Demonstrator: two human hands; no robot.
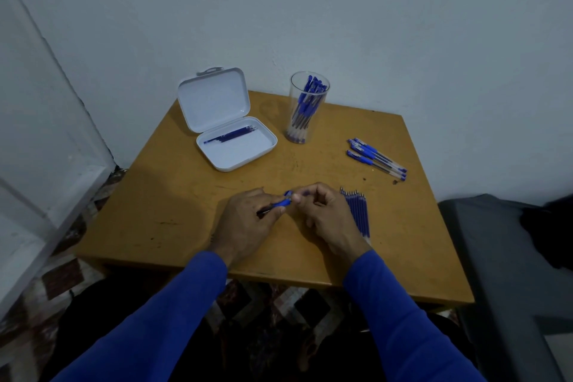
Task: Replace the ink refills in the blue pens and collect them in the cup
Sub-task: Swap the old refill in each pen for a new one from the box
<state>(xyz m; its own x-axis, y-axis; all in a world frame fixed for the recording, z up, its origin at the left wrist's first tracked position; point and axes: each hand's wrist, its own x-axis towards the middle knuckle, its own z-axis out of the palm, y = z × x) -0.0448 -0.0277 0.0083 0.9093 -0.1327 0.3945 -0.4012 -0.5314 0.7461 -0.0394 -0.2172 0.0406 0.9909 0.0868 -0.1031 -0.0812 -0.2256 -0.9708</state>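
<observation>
My left hand (245,220) grips a blue pen (279,204) over the front middle of the wooden table (173,195). My right hand (322,211) pinches the pen's other end, where a small blue part shows between the fingertips. A row of blue refills (359,211) lies on the table just right of my right hand, partly hidden by it. A clear cup (307,108) holding several blue pens stands at the back. Three or so blue pens (375,157) lie loose at the right.
An open white case (217,99) with several dark refills (231,135) in its tray sits at the back left. A white wall rises behind the table. A dark grey seat (502,257) adjoins the table's right edge. Patterned floor shows below.
</observation>
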